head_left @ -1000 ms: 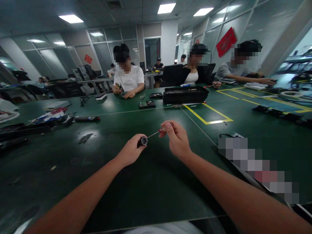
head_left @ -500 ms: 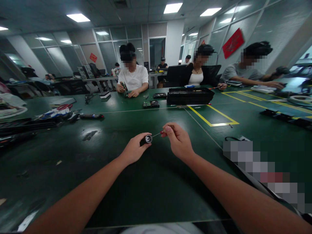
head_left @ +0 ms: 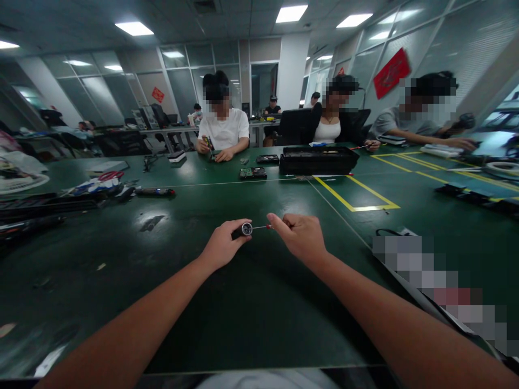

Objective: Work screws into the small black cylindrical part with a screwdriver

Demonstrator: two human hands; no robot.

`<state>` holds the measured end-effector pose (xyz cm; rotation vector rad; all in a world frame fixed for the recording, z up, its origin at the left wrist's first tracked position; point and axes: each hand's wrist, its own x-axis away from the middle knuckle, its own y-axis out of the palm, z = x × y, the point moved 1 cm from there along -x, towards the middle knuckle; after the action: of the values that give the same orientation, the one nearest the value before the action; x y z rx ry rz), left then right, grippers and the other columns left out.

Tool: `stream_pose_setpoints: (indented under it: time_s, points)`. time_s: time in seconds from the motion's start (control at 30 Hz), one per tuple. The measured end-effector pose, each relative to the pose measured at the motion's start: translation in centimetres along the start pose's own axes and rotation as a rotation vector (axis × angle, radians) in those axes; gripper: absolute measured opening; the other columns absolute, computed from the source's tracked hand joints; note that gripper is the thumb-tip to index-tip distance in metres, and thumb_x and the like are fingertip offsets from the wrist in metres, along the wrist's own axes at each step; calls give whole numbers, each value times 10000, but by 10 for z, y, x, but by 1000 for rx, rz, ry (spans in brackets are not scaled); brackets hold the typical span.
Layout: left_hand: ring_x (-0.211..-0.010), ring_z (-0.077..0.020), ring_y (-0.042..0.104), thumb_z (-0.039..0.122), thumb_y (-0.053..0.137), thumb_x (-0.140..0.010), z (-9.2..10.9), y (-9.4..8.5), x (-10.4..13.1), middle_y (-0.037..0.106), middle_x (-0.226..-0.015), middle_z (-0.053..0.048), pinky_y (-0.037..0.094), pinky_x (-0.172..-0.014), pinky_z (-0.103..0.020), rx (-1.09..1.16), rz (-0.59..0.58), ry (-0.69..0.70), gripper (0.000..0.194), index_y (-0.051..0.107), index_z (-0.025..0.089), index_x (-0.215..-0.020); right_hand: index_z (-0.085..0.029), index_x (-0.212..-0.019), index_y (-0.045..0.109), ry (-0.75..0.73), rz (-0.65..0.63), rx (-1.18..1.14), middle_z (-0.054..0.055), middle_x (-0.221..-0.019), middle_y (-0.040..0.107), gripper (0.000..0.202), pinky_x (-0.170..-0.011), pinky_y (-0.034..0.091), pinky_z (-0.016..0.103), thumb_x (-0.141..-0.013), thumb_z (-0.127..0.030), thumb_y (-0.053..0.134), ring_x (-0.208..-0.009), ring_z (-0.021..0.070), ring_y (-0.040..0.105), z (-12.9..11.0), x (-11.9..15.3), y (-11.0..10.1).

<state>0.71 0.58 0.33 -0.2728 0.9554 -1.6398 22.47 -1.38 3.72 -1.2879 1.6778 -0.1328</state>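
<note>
My left hand (head_left: 221, 246) is closed around a short black cylinder (head_left: 245, 229) with a silvery rim; its round open end faces me. The rest of the cylinder is hidden by my fingers. In my right hand (head_left: 303, 235) is a screwdriver (head_left: 261, 227) with a thin metal shaft and a red part at the handle's front. Its shaft lies nearly level and points left, with the tip meeting the cylinder's right side. Most of the handle is covered by my curled fingers. Both hands are just above the green tabletop (head_left: 251, 319).
Across the table are a black open box (head_left: 318, 161) and a green circuit board part (head_left: 253, 173). A dark pen-like tool (head_left: 154, 192) lies to the left near scattered parts. Yellow tape (head_left: 375, 208) marks the right side. Co-workers sit at the far edge.
My right hand has turned over, knuckles higher, and moved slightly right. The screwdriver's shaft has gone from slanted to nearly level. The cylinder stays in my left hand.
</note>
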Motion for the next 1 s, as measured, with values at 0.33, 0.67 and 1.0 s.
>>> stream_pose_setpoints:
  time_s: [0.33, 0.67, 1.0]
  points:
    - [-1082, -233, 593, 270, 679, -862, -2, -4, 0, 676, -1157, -30, 444, -962, -398, -53, 13, 25, 390, 641, 298, -1249, -229, -988, 665, -158, -161, -169, 46, -898, 711, 159, -715, 467, 306, -933, -309, 538, -797, 188, 647, 0, -1, 1]
    - [-1047, -228, 597, 231, 689, -853, 2, -4, -1, 687, -1128, -25, 437, -946, -393, -80, 12, 9, 375, 655, 280, -1223, -224, -1025, 733, -2, -270, -51, 27, -790, 737, 395, -656, 426, 298, -1014, -407, 384, -702, 183, 666, 1, -5, 2]
    - [-1028, -222, 602, 234, 690, -858, 1, -4, -2, 693, -1110, -16, 436, -914, -380, -103, -17, 37, 366, 656, 278, -1220, -192, -1188, 606, -91, -290, -103, 60, -910, 683, 283, -712, 457, 322, -940, -271, 496, -815, 197, 620, -7, 3, 0]
